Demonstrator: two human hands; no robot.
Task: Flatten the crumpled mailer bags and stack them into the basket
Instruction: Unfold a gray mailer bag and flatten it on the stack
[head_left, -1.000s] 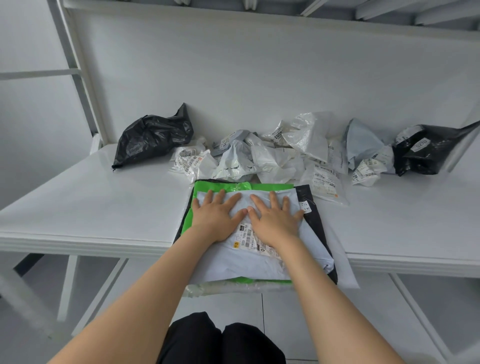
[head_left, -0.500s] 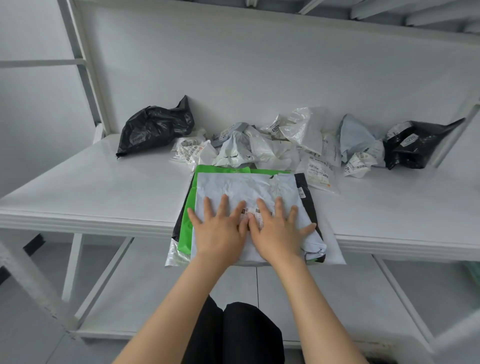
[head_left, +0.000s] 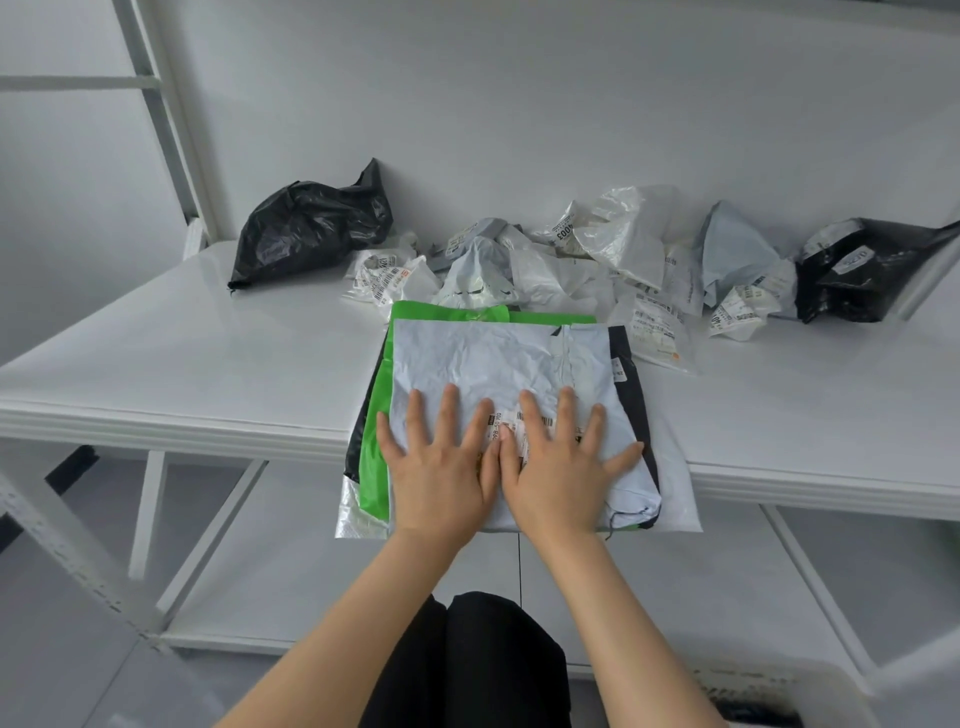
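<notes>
Two splayed palms, left grip (head_left: 441, 480), right grip (head_left: 563, 480), flat on crinkled pale plastic mailer (head_left: 493, 358), maybe foil (head_left: 349, 514) beneath

Label (head_left: 563, 235) on crumpled clear bag (head_left: 631, 234): number ending "003", rotated; label (head_left: 852, 258) on right black bag (head_left: 878, 291): digits, too blurred; barcode label (head_left: 503, 423) on top mailer (head_left: 493, 358): print too small to read

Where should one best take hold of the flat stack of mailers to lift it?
Probably the near edge of the stack, from the front: it overhangs the table edge there, so a thumb-over, fingers-under pinch fits. The limp layers suggest gripping at both near corners.
</notes>
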